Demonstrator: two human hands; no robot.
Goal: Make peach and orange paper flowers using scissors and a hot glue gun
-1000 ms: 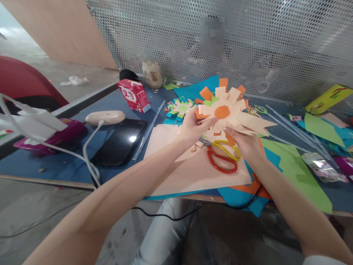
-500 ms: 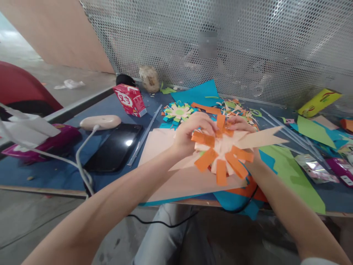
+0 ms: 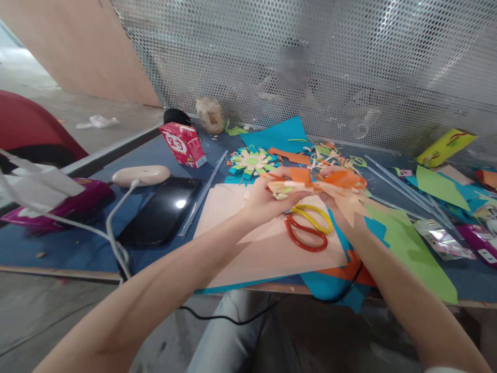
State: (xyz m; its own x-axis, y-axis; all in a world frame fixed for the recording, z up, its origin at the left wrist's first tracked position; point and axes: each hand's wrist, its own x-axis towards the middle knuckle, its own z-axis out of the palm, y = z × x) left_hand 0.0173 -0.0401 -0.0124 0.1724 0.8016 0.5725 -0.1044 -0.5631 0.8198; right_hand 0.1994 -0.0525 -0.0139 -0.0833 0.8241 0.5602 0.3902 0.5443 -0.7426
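Note:
Between my two hands is a paper flower with orange and pale peach strips, tipped nearly edge-on above the table. My left hand grips its left side, fingers behind and thumb below. On the other side my right hand pinches the flower's lower edge, its fingers partly covered by the paper. A pointed peach paper piece hangs from the flower over my right hand. Beneath, scissors with one yellow and one red handle lie on a stack of peach paper; their blades are hidden.
A finished-looking green, peach and blue paper flower lies behind my left hand. Paper scraps pile up at the back. Left are a black phone, a red box and a white cable. Green paper lies right.
The orange and peach flower has tilted from facing me to nearly edge-on and risen slightly. The scissors beneath have come into view. Both hands still hold the flower.

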